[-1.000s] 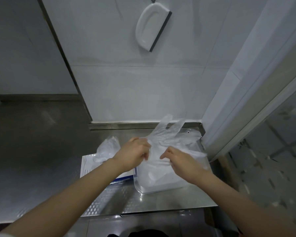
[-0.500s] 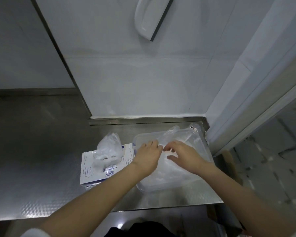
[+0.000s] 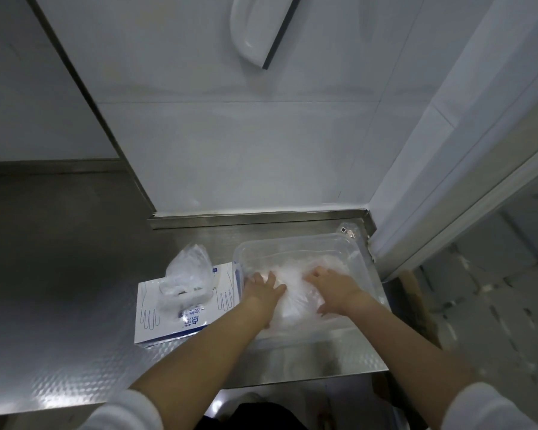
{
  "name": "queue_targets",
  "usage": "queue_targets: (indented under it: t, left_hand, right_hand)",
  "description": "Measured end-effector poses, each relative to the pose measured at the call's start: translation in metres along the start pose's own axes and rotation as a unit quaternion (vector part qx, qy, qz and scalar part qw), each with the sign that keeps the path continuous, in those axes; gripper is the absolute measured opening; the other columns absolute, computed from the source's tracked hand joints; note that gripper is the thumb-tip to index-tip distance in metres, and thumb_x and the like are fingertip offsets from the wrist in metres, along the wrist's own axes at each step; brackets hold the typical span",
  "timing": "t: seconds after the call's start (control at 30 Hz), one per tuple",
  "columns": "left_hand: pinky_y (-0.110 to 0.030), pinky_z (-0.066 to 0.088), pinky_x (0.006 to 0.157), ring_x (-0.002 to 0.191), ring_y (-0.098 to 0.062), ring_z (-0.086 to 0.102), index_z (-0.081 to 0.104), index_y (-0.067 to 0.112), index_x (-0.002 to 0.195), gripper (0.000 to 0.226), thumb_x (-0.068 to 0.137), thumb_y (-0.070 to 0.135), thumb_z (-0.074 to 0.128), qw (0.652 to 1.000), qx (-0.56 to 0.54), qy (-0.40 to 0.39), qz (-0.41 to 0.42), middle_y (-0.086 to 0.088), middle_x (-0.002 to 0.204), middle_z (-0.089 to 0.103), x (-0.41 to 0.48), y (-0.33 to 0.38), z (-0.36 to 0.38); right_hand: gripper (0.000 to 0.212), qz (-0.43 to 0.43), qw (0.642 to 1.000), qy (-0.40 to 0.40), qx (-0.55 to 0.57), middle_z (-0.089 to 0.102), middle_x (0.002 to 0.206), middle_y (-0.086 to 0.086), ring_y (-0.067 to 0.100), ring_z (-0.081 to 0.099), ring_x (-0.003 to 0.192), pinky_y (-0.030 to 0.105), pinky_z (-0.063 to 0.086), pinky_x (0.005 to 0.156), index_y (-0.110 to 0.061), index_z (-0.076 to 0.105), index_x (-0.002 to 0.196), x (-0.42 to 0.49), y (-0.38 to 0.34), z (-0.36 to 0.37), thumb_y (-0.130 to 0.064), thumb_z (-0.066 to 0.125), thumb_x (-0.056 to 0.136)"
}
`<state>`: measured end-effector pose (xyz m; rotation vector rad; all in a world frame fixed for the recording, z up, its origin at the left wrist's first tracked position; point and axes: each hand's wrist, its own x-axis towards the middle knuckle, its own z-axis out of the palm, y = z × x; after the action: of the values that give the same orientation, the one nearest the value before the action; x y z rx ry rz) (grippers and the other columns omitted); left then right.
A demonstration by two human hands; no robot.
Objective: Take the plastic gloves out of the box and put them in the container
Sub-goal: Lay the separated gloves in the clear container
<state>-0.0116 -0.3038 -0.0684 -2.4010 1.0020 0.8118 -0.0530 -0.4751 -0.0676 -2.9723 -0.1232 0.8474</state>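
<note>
from the head camera, your left hand and right hand lay flat with fingers spread, both pressing down on the pile of plastic gloves inside the clear container on the steel worktop. just beside the container, on its left, sat the box, with a bunch of gloves poking from its top.
</note>
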Motion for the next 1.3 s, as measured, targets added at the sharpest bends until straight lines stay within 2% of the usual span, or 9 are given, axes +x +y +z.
queue_targets:
  t: [0.17,0.33,0.43,0.53,0.63,0.73,0.93,1.1,1.3]
  left_hand:
    - [-0.05,0.024,0.112,0.142,-0.04,0.014,0.007,0.023,0.15,0.091,0.084,0.032,0.069,1.0,0.013,0.006,0.012,-0.013,0.158,0.0,0.006,-0.013,-0.005]
    - [-0.04,0.031,0.103,0.126,-0.03,0.043,0.034,0.011,0.139,0.048,0.096,0.027,0.05,0.998,0.046,0.046,0.024,-0.012,0.139,0.044,-0.007,-0.017,-0.02]
    - [-0.039,0.027,0.104,0.12,-0.028,0.047,0.041,0.012,0.134,0.037,0.099,0.025,0.042,0.985,0.009,0.172,0.031,-0.009,0.13,0.053,-0.029,-0.029,-0.034]
    - [-0.035,0.031,0.103,0.113,-0.023,0.052,0.053,0.015,0.126,0.038,0.089,0.005,0.049,0.917,-0.143,0.371,0.028,-0.003,0.122,0.058,-0.059,-0.049,-0.034]
    - [-0.037,0.046,0.078,0.089,-0.026,0.063,0.065,0.013,0.101,0.042,0.065,-0.007,0.071,0.856,-0.206,0.473,-0.026,-0.004,0.099,0.065,-0.082,-0.076,-0.015]
    - [-0.037,0.041,0.079,0.091,-0.027,0.059,0.061,0.012,0.098,0.033,0.07,-0.004,0.067,0.864,-0.247,0.424,-0.114,-0.005,0.1,0.06,-0.096,-0.096,0.014]
    - [-0.035,0.036,0.094,0.121,-0.019,0.041,0.038,0.022,0.131,0.041,0.094,0.039,0.046,0.924,-0.257,0.226,-0.173,0.001,0.131,0.04,-0.1,-0.106,0.066]
    - [-0.031,0.045,0.088,0.117,-0.021,0.04,0.044,0.017,0.125,0.033,0.093,0.021,0.051,0.93,-0.258,0.214,-0.151,-0.004,0.129,0.04,-0.091,-0.11,0.074]
    - [-0.031,0.044,0.091,0.117,-0.02,0.04,0.047,0.015,0.118,0.026,0.092,0.012,0.05,0.924,-0.275,0.219,-0.148,-0.005,0.128,0.041,-0.082,-0.114,0.073]
  right_hand:
    - [0.079,0.015,1.0,-0.008,0.017,0.029,0.147,-0.001,0.021,0.037,0.13,0.032,0.039,0.1,-0.025,0.03,0.145,0.009,0.0,-0.003,-0.029,0.073,0.079]
    - [0.061,0.041,0.995,-0.007,0.094,0.033,0.148,0.001,0.021,0.039,0.132,0.032,0.036,0.103,-0.021,0.036,0.142,0.002,-0.002,-0.022,-0.015,0.063,0.088]
    - [0.043,0.045,0.989,0.09,0.109,0.044,0.141,0.002,0.019,0.046,0.126,0.032,0.039,0.099,-0.02,0.044,0.137,-0.011,-0.021,-0.043,-0.012,0.05,0.095]
    - [0.036,0.005,0.952,0.258,0.165,0.05,0.133,0.0,0.017,0.048,0.12,0.027,0.039,0.094,-0.017,0.048,0.133,-0.027,-0.057,-0.06,-0.01,0.043,0.098]
    - [0.033,-0.107,0.92,0.312,0.21,0.051,0.128,0.0,0.014,0.045,0.119,0.018,0.032,0.097,-0.017,0.051,0.131,-0.04,-0.105,-0.067,-0.02,0.046,0.098]
    - [0.055,-0.175,0.938,0.23,0.191,0.039,0.142,0.001,0.016,0.033,0.13,0.024,0.024,0.107,-0.018,0.039,0.14,-0.038,-0.149,-0.054,-0.041,0.054,0.092]
    - [0.051,-0.154,0.953,0.199,0.167,0.023,0.154,0.002,0.017,0.019,0.142,0.022,0.013,0.114,-0.015,0.038,0.141,-0.019,-0.159,-0.04,-0.023,0.055,0.093]
    - [0.051,-0.158,0.956,0.191,0.157,0.027,0.15,0.003,0.016,0.025,0.138,0.018,0.019,0.108,-0.012,0.035,0.142,-0.01,-0.154,-0.054,-0.017,0.053,0.093]
    - [0.05,-0.153,0.966,0.166,0.129,0.028,0.15,0.007,0.019,0.024,0.14,0.026,0.028,0.108,-0.009,0.037,0.14,0.006,-0.148,-0.069,-0.016,0.053,0.093]
